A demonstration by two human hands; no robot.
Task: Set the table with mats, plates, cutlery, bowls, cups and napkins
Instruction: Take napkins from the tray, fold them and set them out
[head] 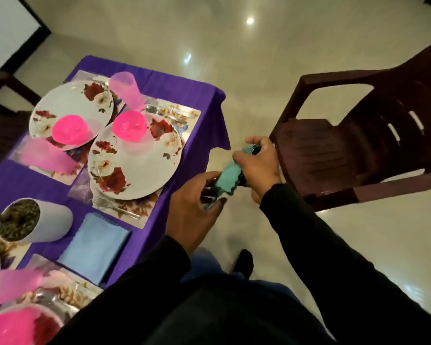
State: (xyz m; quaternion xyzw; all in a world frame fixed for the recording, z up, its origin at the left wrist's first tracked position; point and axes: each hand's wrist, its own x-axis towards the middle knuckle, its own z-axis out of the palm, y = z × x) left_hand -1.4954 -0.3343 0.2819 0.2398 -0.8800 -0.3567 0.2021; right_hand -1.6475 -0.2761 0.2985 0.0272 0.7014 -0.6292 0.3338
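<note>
Both hands are working off the desk's edge, just right of the near plate (135,160), left hand (194,205) and right hand (256,163) each pinching an end of the teal napkin (228,176), looking soft, light, floppy, best gripped at its corners.

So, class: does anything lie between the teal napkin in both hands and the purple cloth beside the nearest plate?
Nothing visible does. The teal napkin hangs over the floor, just off the table edge.

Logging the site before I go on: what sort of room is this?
Probably a home dining area: a table under a purple cloth, floral plates on mats, a brown plastic chair on glossy tiles.
</note>
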